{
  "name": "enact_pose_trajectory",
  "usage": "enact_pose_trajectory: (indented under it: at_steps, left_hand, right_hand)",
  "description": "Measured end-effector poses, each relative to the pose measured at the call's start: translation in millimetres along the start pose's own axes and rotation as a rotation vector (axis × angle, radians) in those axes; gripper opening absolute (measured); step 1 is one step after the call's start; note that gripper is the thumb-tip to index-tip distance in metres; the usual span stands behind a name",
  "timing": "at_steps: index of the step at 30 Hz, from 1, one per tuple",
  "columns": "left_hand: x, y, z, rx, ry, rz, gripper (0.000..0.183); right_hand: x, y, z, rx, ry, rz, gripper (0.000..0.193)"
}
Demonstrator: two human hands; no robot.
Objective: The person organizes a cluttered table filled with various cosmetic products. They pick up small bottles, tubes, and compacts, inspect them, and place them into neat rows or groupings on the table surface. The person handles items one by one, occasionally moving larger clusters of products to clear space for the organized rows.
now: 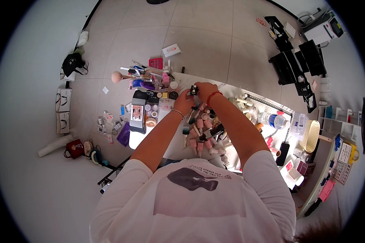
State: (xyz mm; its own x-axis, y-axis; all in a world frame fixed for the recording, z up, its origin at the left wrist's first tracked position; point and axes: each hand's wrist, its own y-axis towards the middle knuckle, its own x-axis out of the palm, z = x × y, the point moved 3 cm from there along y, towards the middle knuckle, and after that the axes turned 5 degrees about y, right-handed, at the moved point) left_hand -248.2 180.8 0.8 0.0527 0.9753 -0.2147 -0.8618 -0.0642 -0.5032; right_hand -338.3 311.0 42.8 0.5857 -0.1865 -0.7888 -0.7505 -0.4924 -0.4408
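Near the far edge of the table, my left hand (184, 103) and my right hand (206, 90) meet around a small black square cosmetic item (194, 90) with pale spots on it. Fingers of both hands are closed on its sides; its exact kind is too small to make out. Just below my hands lies a heap of pink lip gloss tubes (199, 123), some with dark parts. A makeup palette (137, 113) and small round jars (151, 122) are left of my left wrist.
Makeup brushes (127, 77) and a red case (155, 63) crowd the far left corner. A clear bottle with a blue label (276, 120) lies on the right, by a cream basket (310, 136). Black cases (288, 67) stand on the floor at far right.
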Motion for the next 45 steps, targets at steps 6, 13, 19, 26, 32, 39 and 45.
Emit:
enact_pose_trajectory:
  at_steps: [6, 13, 19, 26, 32, 39, 45]
  left_hand:
    - [0, 2, 0, 0.078, 0.062, 0.026, 0.050]
    - [-4, 13, -3, 0.065, 0.101, -0.031, 0.053]
    - [-3, 12, -7, 0.116, 0.181, -0.026, 0.060]
    - [-12, -8, -2, 0.188, 0.206, 0.016, 0.053]
    - [-46, -85, -9, 0.282, 0.612, 0.025, 0.030]
    - [-23, -110, -14, 0.302, 0.716, 0.042, 0.040]
    - [-43, -125, -34, 0.271, 0.909, 0.073, 0.034]
  right_hand:
    - [-2, -2, 3, -0.029, 0.036, 0.001, 0.028]
    - [0, 0, 4, -0.023, 0.061, 0.024, 0.028]
    - [-2, 0, 1, -0.026, 0.049, -0.012, 0.030]
    - [-2, -9, 10, -0.054, 0.180, 0.087, 0.041]
    - [-13, -85, 11, -0.269, 0.432, 0.576, 0.028]
    - [54, -158, -25, -0.362, 0.377, 0.489, 0.012]
    - [78, -163, -56, -0.423, -0.073, 0.492, 0.020]
